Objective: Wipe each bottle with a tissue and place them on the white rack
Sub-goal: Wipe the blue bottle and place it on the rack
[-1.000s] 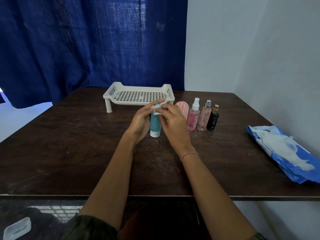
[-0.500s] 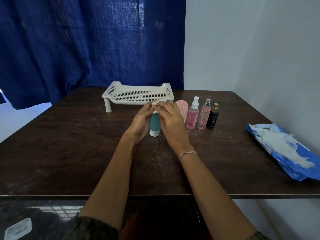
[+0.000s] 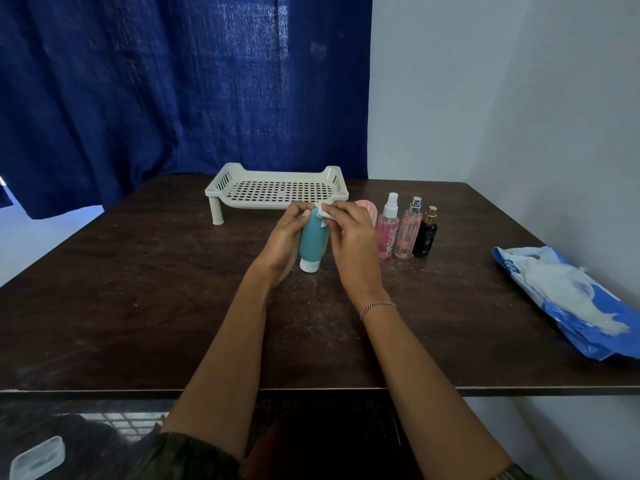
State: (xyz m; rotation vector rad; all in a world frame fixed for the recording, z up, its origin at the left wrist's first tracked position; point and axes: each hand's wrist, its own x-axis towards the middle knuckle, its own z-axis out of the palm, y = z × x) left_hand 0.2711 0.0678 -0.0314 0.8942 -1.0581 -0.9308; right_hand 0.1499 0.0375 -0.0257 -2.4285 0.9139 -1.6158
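Observation:
A teal tube bottle [image 3: 312,239] with a white cap stands cap-down on the dark table [image 3: 138,289]. My left hand [image 3: 284,240] grips its left side. My right hand [image 3: 353,240] pinches a small white tissue [image 3: 325,212] against the bottle's top end. Behind them stands the white perforated rack [image 3: 277,190], with nothing on it. To the right are a pink tube [image 3: 369,208], partly hidden by my right hand, a pink spray bottle [image 3: 388,230], a clear pink perfume bottle [image 3: 408,233] and a black bottle [image 3: 425,237].
A blue tissue pack [image 3: 571,299] with white tissue showing lies at the table's right edge near the white wall. A blue curtain hangs behind the table. A clear plastic lid [image 3: 36,459] lies low at the bottom left, below the table.
My right hand has slid the tissue up to the top end of the teal bottle. More of the bottle's body shows between my hands now. The bottle stays in place.

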